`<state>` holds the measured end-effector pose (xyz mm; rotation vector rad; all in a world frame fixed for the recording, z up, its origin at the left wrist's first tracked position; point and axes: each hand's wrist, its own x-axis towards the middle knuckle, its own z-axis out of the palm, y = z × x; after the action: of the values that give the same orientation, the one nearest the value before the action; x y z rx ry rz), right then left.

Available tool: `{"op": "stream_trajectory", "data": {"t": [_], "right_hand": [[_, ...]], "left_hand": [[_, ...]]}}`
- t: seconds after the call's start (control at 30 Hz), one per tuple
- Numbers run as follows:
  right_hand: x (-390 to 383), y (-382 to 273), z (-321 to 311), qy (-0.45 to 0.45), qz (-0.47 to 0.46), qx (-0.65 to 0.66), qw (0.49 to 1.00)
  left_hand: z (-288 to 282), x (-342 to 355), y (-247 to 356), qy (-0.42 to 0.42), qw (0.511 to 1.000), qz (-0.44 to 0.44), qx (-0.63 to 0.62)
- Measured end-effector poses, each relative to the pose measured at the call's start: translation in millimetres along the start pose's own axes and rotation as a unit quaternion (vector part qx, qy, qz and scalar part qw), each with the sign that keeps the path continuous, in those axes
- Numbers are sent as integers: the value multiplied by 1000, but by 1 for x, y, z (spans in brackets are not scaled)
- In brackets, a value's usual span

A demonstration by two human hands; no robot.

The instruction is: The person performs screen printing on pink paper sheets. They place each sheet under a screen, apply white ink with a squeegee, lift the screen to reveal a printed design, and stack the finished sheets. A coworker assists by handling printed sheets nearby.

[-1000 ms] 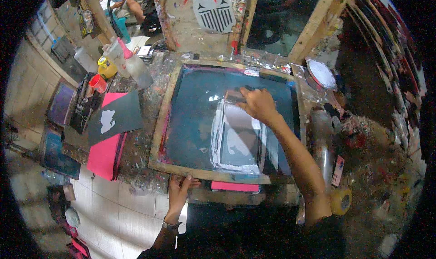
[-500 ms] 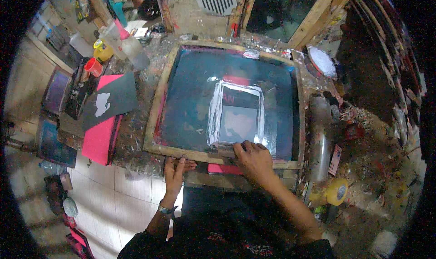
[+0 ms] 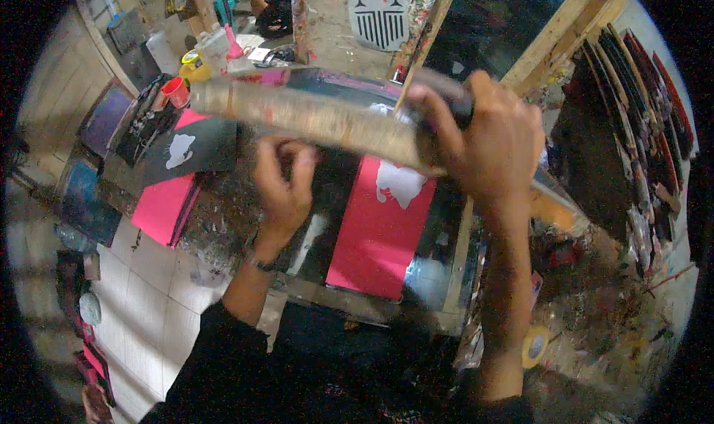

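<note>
A wooden-framed printing screen (image 3: 320, 123) is tilted up, its near rail raised over the work board. My right hand (image 3: 494, 137) is closed at the right end of that rail, blurred by motion. A dark bar-like piece shows beside its fingers, too smeared to name. Below the rail my left hand (image 3: 282, 182) hovers with fingers half curled and apart, holding nothing visible. Under the raised screen a pink sheet (image 3: 379, 234) lies on the dark board (image 3: 312, 238). A white cat-shaped print (image 3: 401, 182) shows at its far end, partly hidden by the rail.
To the left lie pink sheets (image 3: 160, 212) beneath a black sheet (image 3: 201, 149) with a white cat shape. A red cup (image 3: 175, 92) and yellow container (image 3: 195, 67) stand behind them. A tape roll (image 3: 534, 346) sits at right. Thin boards (image 3: 632, 89) lean far right.
The screen has gone from lying flat to tilted up, uncovering the pink sheet. My right hand has risen with it. My left hand has moved up from the frame's front edge.
</note>
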<state>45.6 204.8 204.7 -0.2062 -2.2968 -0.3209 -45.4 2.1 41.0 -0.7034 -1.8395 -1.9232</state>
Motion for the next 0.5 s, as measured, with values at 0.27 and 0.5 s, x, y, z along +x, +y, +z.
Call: {"op": "stream_trajectory", "data": {"t": [0.27, 0.5], "right_hand": [[101, 39, -5, -121, 72, 48, 989], [150, 61, 5, -185, 103, 52, 976]], "left_hand": [[80, 27, -161, -226, 962, -44, 149], [135, 42, -171, -291, 867, -97, 393]]}}
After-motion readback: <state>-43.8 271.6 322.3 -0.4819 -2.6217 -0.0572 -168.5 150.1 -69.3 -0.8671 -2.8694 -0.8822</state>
